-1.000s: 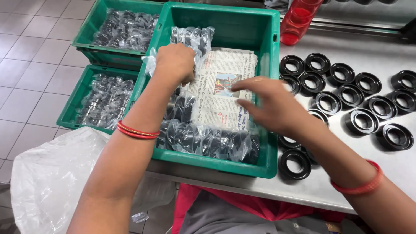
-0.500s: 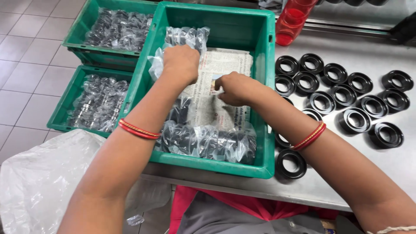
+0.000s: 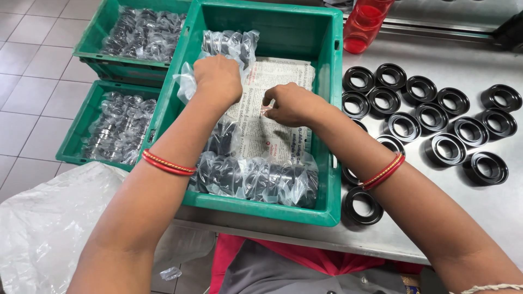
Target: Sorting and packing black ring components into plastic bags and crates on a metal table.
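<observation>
newspaper sheet lies flat in the middle of the big green crate, over bagged black parts. right hand rests on it with fingers curled in, pinching at the paper near its centre. left hand is closed into a loose fist on a clear plastic bag of black rings at the crate's far left side. another row of bagged rings fills the near end of the crate. red bangles circle both wrists. loose black rings sit in rows on the steel table to the right. two smaller green crates stand on the tiled floor at left, beside a crumpled clear sheet.
</observation>
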